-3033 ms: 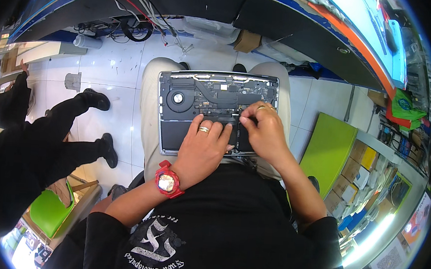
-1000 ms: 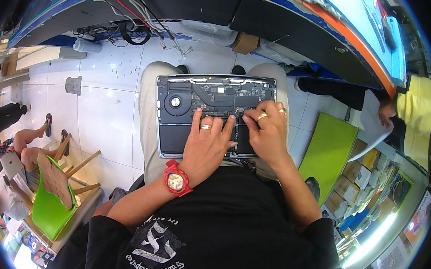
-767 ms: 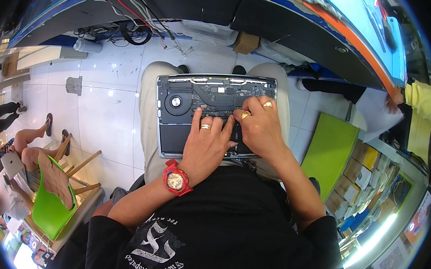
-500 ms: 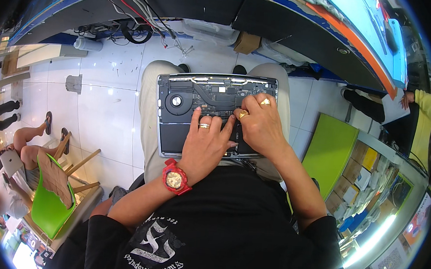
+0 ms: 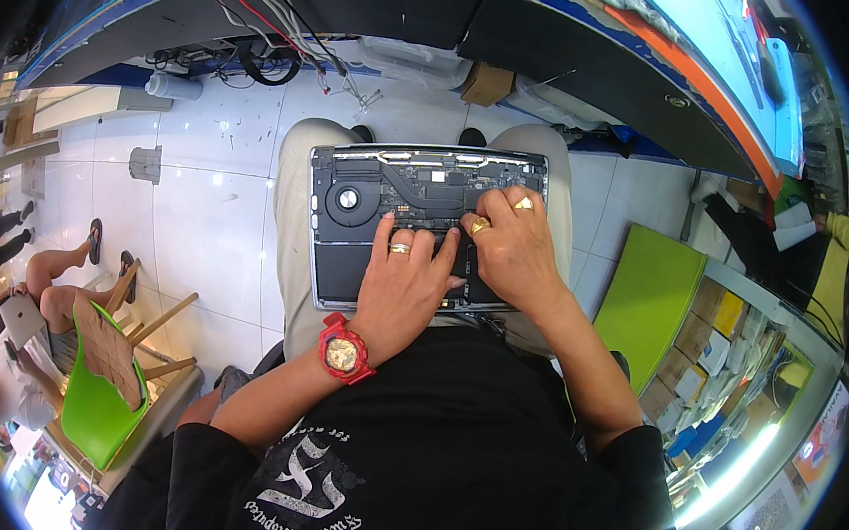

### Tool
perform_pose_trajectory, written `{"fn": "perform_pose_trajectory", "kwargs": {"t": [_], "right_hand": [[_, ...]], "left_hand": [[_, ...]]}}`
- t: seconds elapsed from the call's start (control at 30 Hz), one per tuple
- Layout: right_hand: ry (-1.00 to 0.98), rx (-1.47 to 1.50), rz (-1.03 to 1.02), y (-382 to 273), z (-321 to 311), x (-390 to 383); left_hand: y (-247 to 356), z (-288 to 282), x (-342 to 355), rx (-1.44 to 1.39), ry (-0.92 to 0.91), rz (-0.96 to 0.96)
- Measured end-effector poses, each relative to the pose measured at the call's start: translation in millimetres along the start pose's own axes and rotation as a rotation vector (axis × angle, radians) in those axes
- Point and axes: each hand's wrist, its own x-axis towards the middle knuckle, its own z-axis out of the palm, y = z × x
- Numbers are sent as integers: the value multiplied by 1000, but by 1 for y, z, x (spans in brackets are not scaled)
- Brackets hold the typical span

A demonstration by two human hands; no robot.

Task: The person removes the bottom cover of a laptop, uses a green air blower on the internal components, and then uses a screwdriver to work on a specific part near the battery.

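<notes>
Laptop (image 5: pixel 420 188): lying with its inside bare across the person's lap (image 5: pixel 295 217), in the same place as three seconds ago; the fan (image 5: pixel 347 200) and board sit on its far side, the black battery (image 5: pixel 339 275) on its near side.
Left hand (image 5: pixel 406 281): palm down on the laptop, fingertips on the strip between board and battery; the fingers reach a little farther toward the fan side than three seconds ago.
Left grip: spread, pinching nothing that shows.
Right hand (image 5: pixel 516 250): over the right half of the laptop, fingers curled and tips pointing down; it has shifted left since a second ago, so its tips are now just beside the left forefinger, and has hardly moved in the last half second.
Right grip: drawn together, but the hand hides the tips; I cannot tell whether anything is pinched.
Wrist: a red watch (image 5: pixel 343 354) on the left, as before.
Green chair (image 5: pixel 104 418): in fuller view at the left, where dark-clothed legs stood three seconds ago; a seated person (image 5: pixel 59 310) now shows beside it.
Yellow sleeve (image 5: pixel 835 262): at the right rim, farther out than a second ago, near a white sheet (image 5: pixel 794 224).
</notes>
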Motion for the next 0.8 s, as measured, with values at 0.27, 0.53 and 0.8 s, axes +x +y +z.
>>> {"fn": "perform_pose_trajectory", "kwargs": {"t": [0.27, 0.53, 0.8], "right_hand": [[17, 1, 6, 0, 2, -1], [18, -2, 14, -1, 2, -1], [5, -17, -20, 0, 3, -3]], "left_hand": [[1, 0, 0, 0, -10, 0], [1, 1, 1, 8, -14, 5], [2, 1, 2, 13, -19, 18]]}}
